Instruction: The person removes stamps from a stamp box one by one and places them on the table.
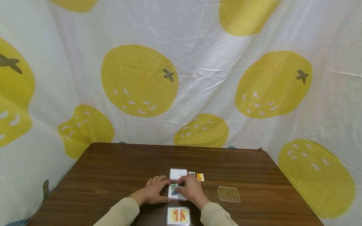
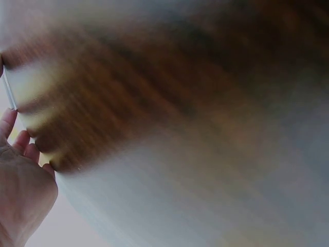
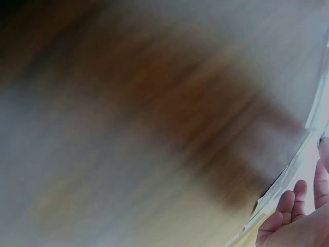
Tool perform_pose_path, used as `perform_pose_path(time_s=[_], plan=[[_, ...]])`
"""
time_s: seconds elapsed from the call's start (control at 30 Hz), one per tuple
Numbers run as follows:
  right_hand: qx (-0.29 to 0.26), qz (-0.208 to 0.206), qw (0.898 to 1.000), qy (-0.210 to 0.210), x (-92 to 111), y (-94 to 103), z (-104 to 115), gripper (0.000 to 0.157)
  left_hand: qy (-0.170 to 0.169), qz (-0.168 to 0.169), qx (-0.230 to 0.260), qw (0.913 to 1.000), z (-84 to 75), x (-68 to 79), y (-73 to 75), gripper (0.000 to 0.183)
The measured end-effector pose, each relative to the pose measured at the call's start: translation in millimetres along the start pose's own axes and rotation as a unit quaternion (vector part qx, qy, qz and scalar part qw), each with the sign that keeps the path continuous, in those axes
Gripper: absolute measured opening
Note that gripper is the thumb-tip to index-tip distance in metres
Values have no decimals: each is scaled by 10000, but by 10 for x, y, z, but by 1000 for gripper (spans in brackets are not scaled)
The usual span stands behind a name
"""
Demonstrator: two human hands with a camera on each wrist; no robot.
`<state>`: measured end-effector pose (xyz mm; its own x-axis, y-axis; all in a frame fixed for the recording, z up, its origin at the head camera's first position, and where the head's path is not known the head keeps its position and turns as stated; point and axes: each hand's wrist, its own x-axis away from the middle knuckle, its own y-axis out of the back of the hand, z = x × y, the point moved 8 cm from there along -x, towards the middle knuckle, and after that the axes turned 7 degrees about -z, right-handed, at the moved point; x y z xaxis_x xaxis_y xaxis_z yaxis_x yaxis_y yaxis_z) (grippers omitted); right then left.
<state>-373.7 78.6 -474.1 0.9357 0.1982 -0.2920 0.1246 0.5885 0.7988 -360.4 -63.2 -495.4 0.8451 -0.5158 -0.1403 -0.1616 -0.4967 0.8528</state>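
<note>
- We see the left hand (image 1: 154,190) in a beige sleeve, lying on the wood with fingers curled against the left edge of a small white case (image 1: 176,192); whether they truly grip it we cannot tell.
- That case sits at the middle of the table near the front edge, between the two hands; it looks like a flat, rounded-corner plastic box with a colourful card showing inside.
- The right hand (image 1: 191,188) covers the case's right side, fingers bent over its top edge and seeming to pinch it.
- We count three white cases in a line running away from us: a white case with orange pictures (image 1: 178,216) nearest, the held one, and a blank white case (image 1: 178,174) beyond the hands.
- Just right of the blank case lie two small loose cards (image 1: 198,176), one pale and one orange.
- Further right, well apart, we see one clear lid (image 1: 228,194), square, transparent, flat on the wood.
- The table (image 1: 113,175) is dark brown with a wood grain and rounded corners.
- Around it hangs a creased white cloth (image 1: 203,62) printed with large yellow fruit shapes.
- Both wrist views are blurred; we make out only skin, wood tones and a pale plastic edge.
</note>
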Motion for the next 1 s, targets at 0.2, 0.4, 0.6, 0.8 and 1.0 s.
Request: perform_pose_path(time_s=[0.2, 0.4, 0.6, 0.8, 1.0], plan=[[-794, 227, 9957, -429, 7, 0, 30, 11, -23, -54, 56, 10000, 1, 1, -1, 55], [-1422, 371, 9872, -626, 13, -23, -2, 9, 39, -9, 40, 10000, -9, 5, 8, 55], [-1900, 500, 9758, -964, 22, -19, -53, 10, -40, -51, 39, 10000, -15, 4, 8, 54], [-2249, 680, 9658, -1093, 31, -4, -66, 10, 9, -63, 63, 10000, -17, 2, 17, 54], [-2481, 739, 9595, -1114, 37, 55, -76, 12, 90, 12, 44, 9999, -5, 0, 9, 53]])
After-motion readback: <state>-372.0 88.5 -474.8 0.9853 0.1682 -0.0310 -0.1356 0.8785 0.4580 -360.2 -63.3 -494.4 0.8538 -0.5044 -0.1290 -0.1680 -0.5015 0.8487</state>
